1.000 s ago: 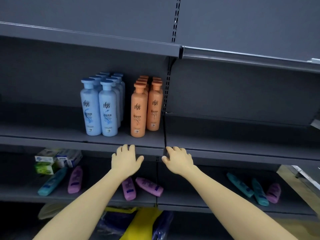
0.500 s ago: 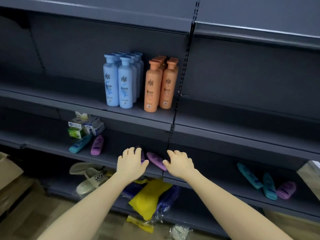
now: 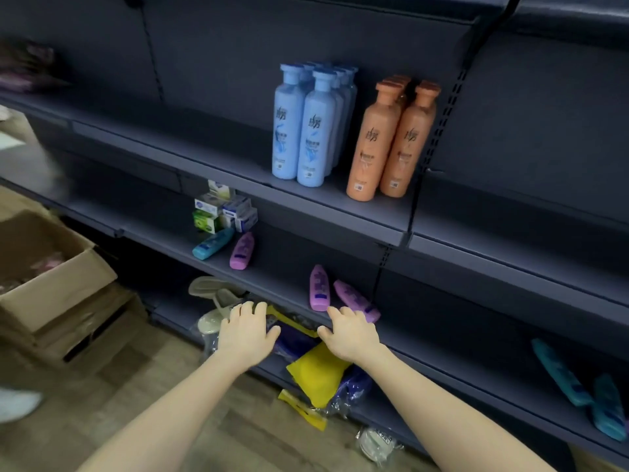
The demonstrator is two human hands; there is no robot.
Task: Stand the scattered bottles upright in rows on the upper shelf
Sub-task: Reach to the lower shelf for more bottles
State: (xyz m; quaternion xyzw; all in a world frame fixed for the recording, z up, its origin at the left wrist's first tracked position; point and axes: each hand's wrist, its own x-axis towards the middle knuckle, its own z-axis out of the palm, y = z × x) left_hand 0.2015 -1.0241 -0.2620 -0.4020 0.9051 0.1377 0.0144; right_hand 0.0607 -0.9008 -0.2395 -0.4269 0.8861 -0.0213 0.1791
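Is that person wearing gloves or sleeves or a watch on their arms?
No. The left hand and the right hand are bare: no gloves, and no rings that I can see. The left arm and the right arm are bare too, as far up as the picture shows, with no sleeves, watch or bracelet.

On the upper shelf (image 3: 238, 172), upright in rows running front to back: left bottle cluster (image 3: 308, 131), then, just beside it on the right, right bottle cluster (image 3: 391, 137). On the lower shelf (image 3: 279, 277), at left, stacked small boxes (image 3: 223, 212) with two lying bottles (image 3: 213, 243) just in front; further right, a lying pair (image 3: 319, 288); far right, two more lying (image 3: 558, 376). Before that shelf's edge, left hand (image 3: 246, 332) and right hand (image 3: 350, 335), side by side, apart. Cardboard box (image 3: 51, 267) on the floor at left.
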